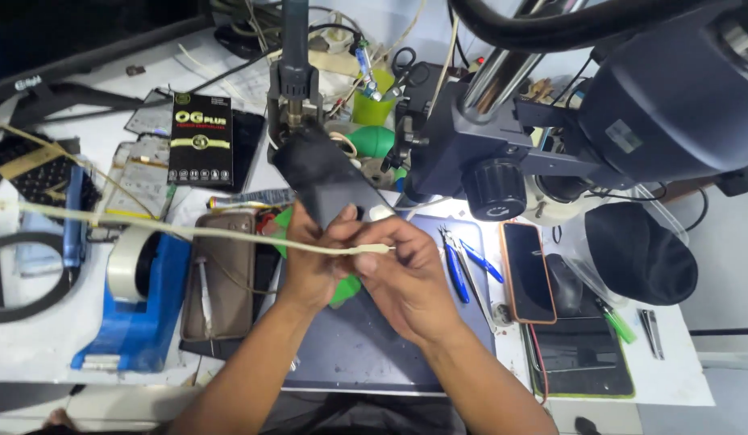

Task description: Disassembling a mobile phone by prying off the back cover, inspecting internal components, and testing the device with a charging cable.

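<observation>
My left hand (pixel 313 262) grips the lower end of a black phone (pixel 322 173) that tilts up and away over the dark work mat (pixel 366 346). My right hand (pixel 402 278) pinches the plug end of a cream-coloured cable (pixel 189 231) right at the phone's bottom edge. The cable runs off to the left across the bench. A green object (pixel 346 288) shows partly under my hands.
A microscope (pixel 632 97) looms at the upper right. Blue-handled pliers (pixel 457 270) and an orange-edged phone (pixel 525 271) lie right of the mat. A blue tape dispenser (pixel 136 298), a brown phone (pixel 221 274) and a black box (pixel 200 141) sit on the left.
</observation>
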